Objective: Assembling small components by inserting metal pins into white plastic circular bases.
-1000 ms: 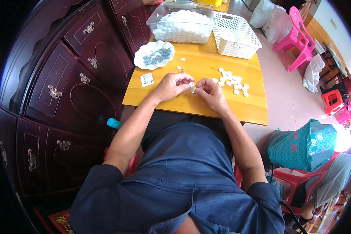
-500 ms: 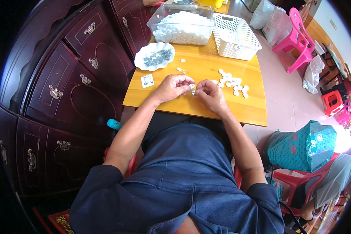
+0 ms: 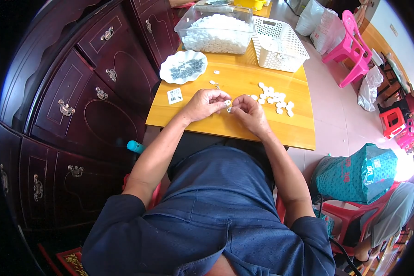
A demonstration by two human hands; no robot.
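Above the near part of the yellow wooden table (image 3: 188, 115), my two hands almost meet at the fingertips. My left hand (image 3: 204, 106) pinches a small white round piece (image 3: 227, 102) between thumb and fingers. In my right hand (image 3: 249, 115) is a second small pale piece (image 3: 229, 110), gripped at the fingertips just below the first; its exact kind is too small to tell. To the right of my hands lie several white round pieces (image 3: 279, 97), loosely scattered. Beyond my left hand are a few tiny bits (image 3: 212, 82).
A scalloped white dish (image 3: 165, 73) of small dark parts stands at the left, near a printed white card (image 3: 174, 95). Farther back are a clear bin (image 3: 193, 43) heaped with white pieces and a white perforated basket (image 3: 285, 64). Dark wooden drawers (image 3: 60, 92) rise at the left.
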